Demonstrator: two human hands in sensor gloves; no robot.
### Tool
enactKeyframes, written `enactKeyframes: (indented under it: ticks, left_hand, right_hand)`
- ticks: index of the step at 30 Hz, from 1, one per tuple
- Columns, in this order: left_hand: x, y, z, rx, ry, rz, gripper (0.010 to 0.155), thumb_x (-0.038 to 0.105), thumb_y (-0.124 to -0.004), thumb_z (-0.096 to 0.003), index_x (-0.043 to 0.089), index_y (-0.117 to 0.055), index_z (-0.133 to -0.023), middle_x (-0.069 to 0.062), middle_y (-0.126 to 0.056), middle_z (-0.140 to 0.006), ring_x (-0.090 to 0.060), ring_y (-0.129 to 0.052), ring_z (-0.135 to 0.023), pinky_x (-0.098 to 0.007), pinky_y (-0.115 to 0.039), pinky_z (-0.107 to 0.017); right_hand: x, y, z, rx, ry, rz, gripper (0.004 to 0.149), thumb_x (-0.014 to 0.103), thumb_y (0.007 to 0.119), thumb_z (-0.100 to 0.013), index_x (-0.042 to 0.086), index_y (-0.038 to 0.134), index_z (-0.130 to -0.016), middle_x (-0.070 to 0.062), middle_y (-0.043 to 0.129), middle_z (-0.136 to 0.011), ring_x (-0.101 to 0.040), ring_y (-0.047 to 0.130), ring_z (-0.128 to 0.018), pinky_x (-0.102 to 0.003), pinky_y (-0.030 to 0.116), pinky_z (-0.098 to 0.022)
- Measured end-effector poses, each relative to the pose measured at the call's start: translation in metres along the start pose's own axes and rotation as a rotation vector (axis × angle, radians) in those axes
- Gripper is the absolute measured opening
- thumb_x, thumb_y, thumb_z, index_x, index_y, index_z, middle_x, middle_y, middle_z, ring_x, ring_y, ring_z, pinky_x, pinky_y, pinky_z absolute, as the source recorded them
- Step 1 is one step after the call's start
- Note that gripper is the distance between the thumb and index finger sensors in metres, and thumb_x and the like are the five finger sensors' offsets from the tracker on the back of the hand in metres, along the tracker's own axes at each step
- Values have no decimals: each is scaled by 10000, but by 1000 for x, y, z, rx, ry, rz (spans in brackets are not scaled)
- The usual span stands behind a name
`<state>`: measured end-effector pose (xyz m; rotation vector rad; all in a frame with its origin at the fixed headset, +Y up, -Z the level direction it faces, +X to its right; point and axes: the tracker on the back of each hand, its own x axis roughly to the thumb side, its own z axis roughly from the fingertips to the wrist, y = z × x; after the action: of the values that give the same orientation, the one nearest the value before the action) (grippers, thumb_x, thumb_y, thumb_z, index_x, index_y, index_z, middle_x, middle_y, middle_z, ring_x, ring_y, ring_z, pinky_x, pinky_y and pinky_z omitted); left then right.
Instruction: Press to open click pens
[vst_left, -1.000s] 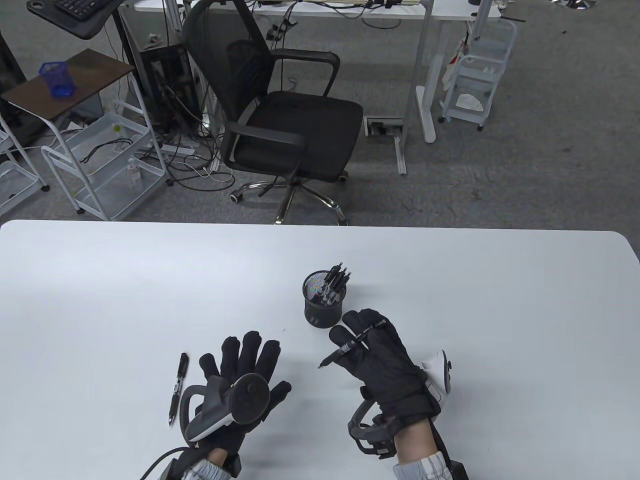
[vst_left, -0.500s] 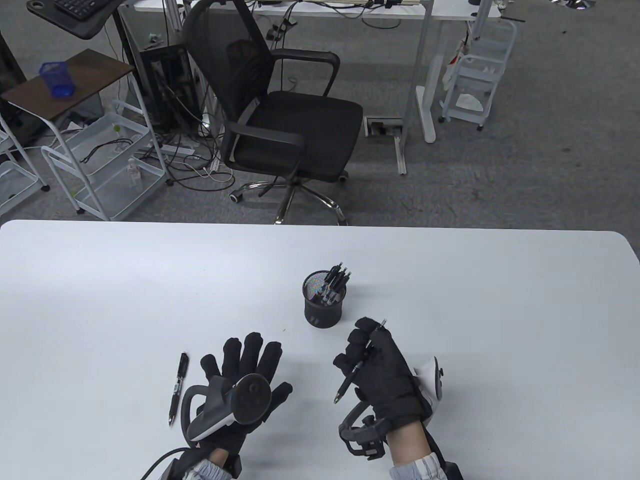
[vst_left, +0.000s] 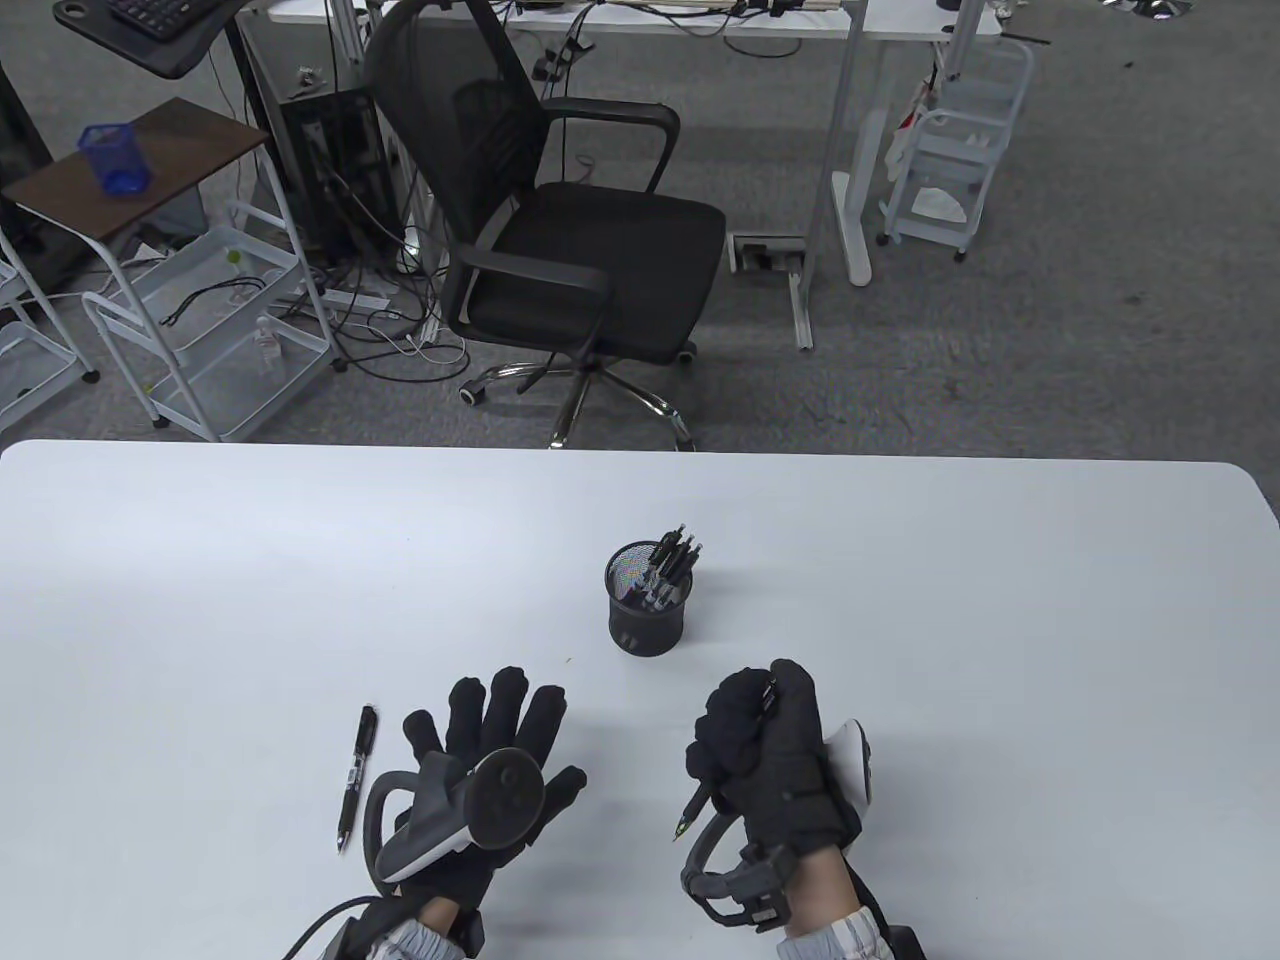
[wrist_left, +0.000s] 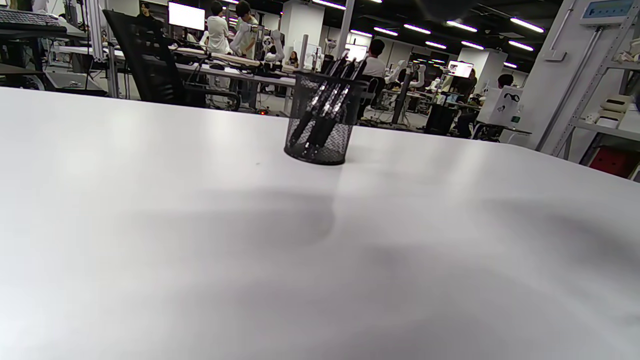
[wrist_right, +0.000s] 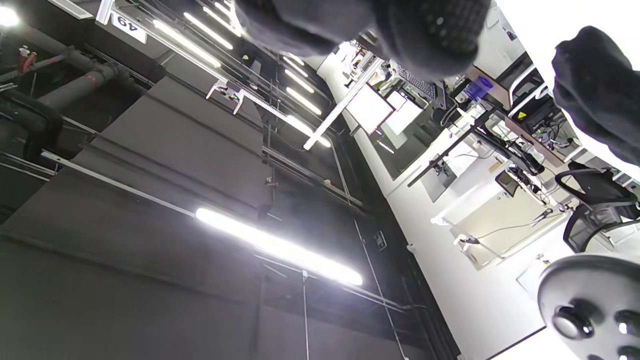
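My right hand (vst_left: 762, 745) grips a black click pen (vst_left: 694, 806) in a closed fist above the table. The pen's tip points down and toward me, and its button end sits at the top of the fist by the thumb. My left hand (vst_left: 490, 745) lies flat on the white table (vst_left: 200, 600) with its fingers spread and holds nothing. A second black click pen (vst_left: 356, 776) lies on the table just left of the left hand. A black mesh pen cup (vst_left: 646, 602) with several pens stands beyond the hands and also shows in the left wrist view (wrist_left: 324, 117).
A black office chair (vst_left: 560, 220) stands on the floor beyond the table's far edge. White wire carts (vst_left: 210, 320) and desks stand further back. The right wrist view looks up at the ceiling lights, with gloved fingers (wrist_right: 425, 30) at its top edge.
My right hand has drawn back from the cup toward me and closed into a fist around the pen. The pen has turned from lying across the fingers to nearly upright, tip down. The left hand stays put.
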<state>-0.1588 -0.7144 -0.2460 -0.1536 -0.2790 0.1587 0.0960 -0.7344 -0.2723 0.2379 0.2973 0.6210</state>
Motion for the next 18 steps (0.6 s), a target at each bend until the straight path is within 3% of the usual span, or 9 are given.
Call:
enactKeyframes:
  ticks: [5, 8, 9, 10, 12, 16, 18]
  left_hand:
    - [0, 0, 0, 0, 0, 6, 731, 609, -521, -700, 251, -243, -1273, -207, -149, -1326, -615, -205, -1160, -841, -198, -701]
    - [0, 0, 0, -2, -1, 5, 729, 609, -521, -700, 251, -246, -1273, -207, -151, -1326, -614, -205, -1160, -841, -199, -702]
    - [0, 0, 0, -2, -1, 6, 730, 609, -521, -699, 250, -246, -1273, -208, -150, -1326, -613, -206, -1161, -841, -200, -701]
    - [0, 0, 0, -2, 0, 6, 729, 610, -519, -700, 252, -244, -1273, -204, -150, -1326, -614, -206, -1160, -842, -199, -701]
    - [-1, 0, 0, -2, 1, 8, 728, 609, -520, -700, 251, -247, -1273, -206, -151, -1326, -613, -205, -1160, -841, -198, -702]
    - [-1, 0, 0, -1, 3, 10, 728, 608, -520, -701, 250, -246, -1273, -207, -149, -1326, -613, -205, -1161, -841, -198, -702]
    - [-1, 0, 0, -3, 3, 10, 730, 609, -521, -700, 251, -244, -1273, -207, -150, -1326, -613, -206, -1161, -842, -198, -701]
  right_hand:
    - [-1, 2, 0, 0, 9, 5, 522, 500, 277, -703, 170, 663, -825, 6, 826, -615, -48, 825, -359, -302, 825, -427]
    - [0, 4, -1, -5, -5, 38, 533, 502, 299, -714, 123, 611, -921, -54, 798, -711, -93, 833, -444, -349, 800, -499]
    - [1, 5, -2, -3, -27, 61, 556, 476, 316, -720, 48, 489, -1029, -145, 712, -851, -182, 815, -587, -438, 741, -605]
    - [3, 9, -5, 22, -63, 109, 594, 427, 352, -729, -23, 259, -1106, -258, 490, -1009, -344, 674, -783, -586, 547, -720]
    - [7, 12, -6, 13, -78, 267, 558, 273, 376, -720, -65, 114, -1078, -311, 343, -1047, -410, 584, -861, -629, 477, -732]
    - [12, 18, -7, -39, -121, 578, 470, 166, 431, -690, -57, 281, -1075, -351, 402, -1039, -492, 587, -854, -691, 448, -690]
    - [12, 20, -8, -19, -101, 639, 455, 146, 465, -693, -45, 371, -1094, -385, 326, -1067, -559, 467, -904, -738, 344, -678]
